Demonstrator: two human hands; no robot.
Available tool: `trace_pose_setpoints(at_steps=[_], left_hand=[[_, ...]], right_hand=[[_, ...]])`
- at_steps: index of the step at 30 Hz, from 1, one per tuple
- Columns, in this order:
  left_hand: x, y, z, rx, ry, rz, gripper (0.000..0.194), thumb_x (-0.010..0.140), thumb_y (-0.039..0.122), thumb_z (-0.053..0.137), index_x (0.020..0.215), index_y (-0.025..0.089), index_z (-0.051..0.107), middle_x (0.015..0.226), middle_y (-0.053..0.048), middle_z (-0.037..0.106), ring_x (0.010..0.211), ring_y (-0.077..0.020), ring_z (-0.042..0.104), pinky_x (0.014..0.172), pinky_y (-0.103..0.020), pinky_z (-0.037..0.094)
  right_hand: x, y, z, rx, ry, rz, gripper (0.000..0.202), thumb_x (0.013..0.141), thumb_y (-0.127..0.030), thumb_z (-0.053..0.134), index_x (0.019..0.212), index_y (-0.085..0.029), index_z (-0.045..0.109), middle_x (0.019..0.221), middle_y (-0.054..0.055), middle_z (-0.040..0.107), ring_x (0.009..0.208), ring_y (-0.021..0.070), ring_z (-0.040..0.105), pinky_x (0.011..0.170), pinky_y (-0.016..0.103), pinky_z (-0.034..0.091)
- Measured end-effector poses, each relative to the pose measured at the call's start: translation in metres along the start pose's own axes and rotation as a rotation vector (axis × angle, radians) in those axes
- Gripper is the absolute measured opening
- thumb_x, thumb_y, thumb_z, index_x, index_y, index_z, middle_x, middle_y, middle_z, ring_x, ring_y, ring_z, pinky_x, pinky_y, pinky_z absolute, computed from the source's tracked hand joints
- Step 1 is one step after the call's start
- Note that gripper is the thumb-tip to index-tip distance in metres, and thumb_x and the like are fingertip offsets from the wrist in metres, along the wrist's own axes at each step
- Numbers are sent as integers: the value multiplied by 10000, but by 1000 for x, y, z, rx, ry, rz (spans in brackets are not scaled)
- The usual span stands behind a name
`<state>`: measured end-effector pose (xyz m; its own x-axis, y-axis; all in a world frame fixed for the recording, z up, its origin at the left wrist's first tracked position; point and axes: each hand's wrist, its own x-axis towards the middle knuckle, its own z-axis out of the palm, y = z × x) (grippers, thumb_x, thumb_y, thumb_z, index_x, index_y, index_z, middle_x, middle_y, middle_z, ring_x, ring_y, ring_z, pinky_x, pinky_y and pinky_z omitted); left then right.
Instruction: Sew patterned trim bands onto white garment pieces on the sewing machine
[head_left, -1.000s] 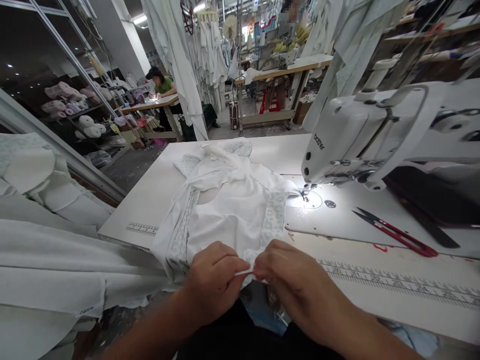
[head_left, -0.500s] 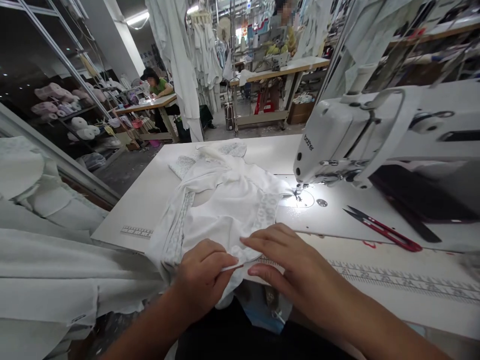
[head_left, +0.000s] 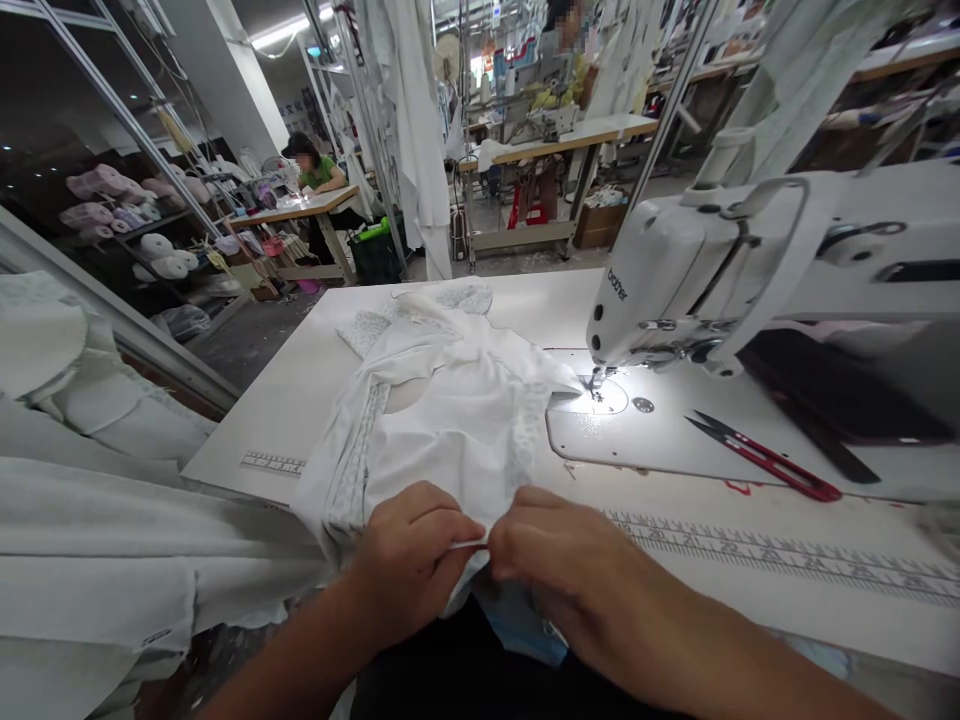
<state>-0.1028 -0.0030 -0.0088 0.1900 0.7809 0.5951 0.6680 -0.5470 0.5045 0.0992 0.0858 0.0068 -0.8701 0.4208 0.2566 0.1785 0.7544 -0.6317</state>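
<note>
A white garment [head_left: 450, 420] with patterned trim lies bunched on the sewing table. Its near edge hangs over the front of the table, and there my left hand [head_left: 416, 555] pinches the fabric between thumb and fingers. Close against it, my right hand [head_left: 555, 560] is also closed on the same edge, fingers curled and partly hidden. The garment's far right corner reaches the needle area of the white sewing machine [head_left: 675, 280], lit by a small lamp. Red-handled thread snips [head_left: 765, 455] lie to the right of the needle plate.
A printed measuring scale [head_left: 750, 550] runs along the table's front edge. A dark flat object [head_left: 847, 390] rests under the machine arm. White cloth [head_left: 112, 540] hangs in a heap at left. Behind are hanging garments [head_left: 416, 130], other sewing tables [head_left: 577, 135] and two people.
My right hand has moved down and left, its open fingers closing on the fabric edge beside my left hand. The garment's right side has pulled in slightly. Hanging cloth behind has shifted right.
</note>
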Motion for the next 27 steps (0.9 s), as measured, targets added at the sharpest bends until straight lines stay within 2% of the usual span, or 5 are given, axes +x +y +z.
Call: trace_pose_setpoints(at_steps=[4, 7, 13, 18, 27], left_hand=[[3, 1, -15, -6, 91, -176, 91, 814, 99, 640, 773, 173, 608, 692, -1, 602, 647, -112, 571, 608, -209, 462], [6, -4, -21, -93, 45, -424, 121, 848, 188, 609, 727, 176, 609, 683, 7, 584, 637, -119, 552, 611, -221, 447], [12, -5, -19, -368, -188, -538, 234, 917, 287, 525, 755, 164, 641, 722, -2, 584, 677, -122, 537, 638, -224, 413], [5, -11, -25, -287, -209, -523, 286, 926, 290, 509, 702, 163, 633, 676, 7, 539, 642, -114, 510, 614, -223, 385], [3, -17, -18, -165, -243, -508, 296, 934, 286, 483, 705, 166, 628, 663, 6, 540, 648, -121, 521, 630, -228, 391]], right_hand=[[-10, 26, -7, -347, 105, 329, 241, 889, -170, 408, 682, -210, 523, 612, 41, 532, 612, 219, 539, 514, 320, 401], [-14, 16, -6, -169, 11, 222, 203, 948, -304, 457, 809, -220, 579, 721, 34, 604, 674, 194, 587, 581, 321, 466], [15, -3, 3, 161, 243, 149, 350, 952, -312, 476, 1298, -262, 484, 1368, 96, 497, 1213, 226, 492, 765, 313, 536], [33, 16, -6, 157, 56, 115, 231, 959, -253, 450, 812, -202, 621, 810, 29, 637, 775, 159, 603, 733, 304, 494], [28, 14, -5, 39, 86, 59, 237, 955, -240, 442, 755, -201, 562, 747, 32, 570, 747, 179, 542, 681, 314, 442]])
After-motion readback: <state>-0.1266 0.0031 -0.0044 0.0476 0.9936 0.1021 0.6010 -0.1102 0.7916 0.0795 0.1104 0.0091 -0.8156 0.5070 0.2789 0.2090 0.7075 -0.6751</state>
